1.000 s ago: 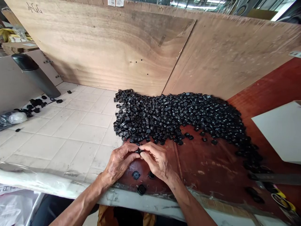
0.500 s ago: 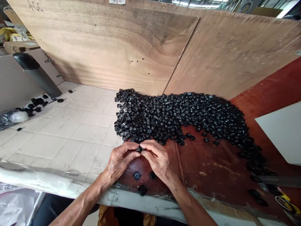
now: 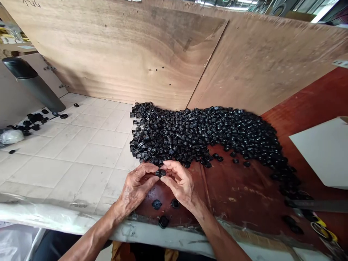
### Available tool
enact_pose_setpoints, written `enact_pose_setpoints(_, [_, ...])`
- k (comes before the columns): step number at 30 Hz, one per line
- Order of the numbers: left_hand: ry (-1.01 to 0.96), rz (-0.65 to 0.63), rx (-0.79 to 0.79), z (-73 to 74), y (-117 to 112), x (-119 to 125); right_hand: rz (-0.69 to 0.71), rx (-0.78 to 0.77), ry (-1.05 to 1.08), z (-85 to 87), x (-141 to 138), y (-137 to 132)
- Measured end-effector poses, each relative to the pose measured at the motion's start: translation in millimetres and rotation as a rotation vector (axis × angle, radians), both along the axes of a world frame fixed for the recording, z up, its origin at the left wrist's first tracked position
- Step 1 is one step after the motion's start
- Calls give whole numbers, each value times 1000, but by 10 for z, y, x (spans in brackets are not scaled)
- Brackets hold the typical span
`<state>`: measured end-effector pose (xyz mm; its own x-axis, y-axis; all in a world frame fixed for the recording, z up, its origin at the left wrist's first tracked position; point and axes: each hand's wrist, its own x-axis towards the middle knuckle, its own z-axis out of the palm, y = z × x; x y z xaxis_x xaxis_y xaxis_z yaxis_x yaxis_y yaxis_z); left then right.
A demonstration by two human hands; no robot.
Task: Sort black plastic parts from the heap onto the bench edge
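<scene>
Between my fingertips is a small black plastic cap, possibly two pieces held together. My left hand pinches it from the left with thumb and forefinger. From the right, the thumb and forefinger of my right hand close on it too. Just beyond the hands spreads a large pile of similar black caps. Nearer to me, below the fingers, three loose parts lie on the dark red board: a round one with its inner face showing, a second cap and a third cap by the front edge.
A tall plywood panel closes off the back. At the left stand a dark flask and scattered black parts. On the right are a white sheet, yellow-handled scissors and a metal blade-like strip.
The fingers of my right hand have opened slightly and shifted around the cap, showing more of it. The whole view has moved a little to the right.
</scene>
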<state>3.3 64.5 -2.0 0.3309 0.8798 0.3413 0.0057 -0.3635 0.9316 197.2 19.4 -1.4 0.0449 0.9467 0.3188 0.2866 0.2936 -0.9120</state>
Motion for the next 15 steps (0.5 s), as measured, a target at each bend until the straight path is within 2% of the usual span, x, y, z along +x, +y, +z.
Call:
enact_pose_setpoints(6, [33,-7,119,-43,19,-7,28,44,-68,-16,-9,11])
enact_pose_setpoints(11, [95,-12,98,-98,12,-35,-63,48,-95,-34,-38,14])
enact_pose_setpoints(15, [132,-28,87,-106,8,-37,-92,94,-209,-46,-52,16])
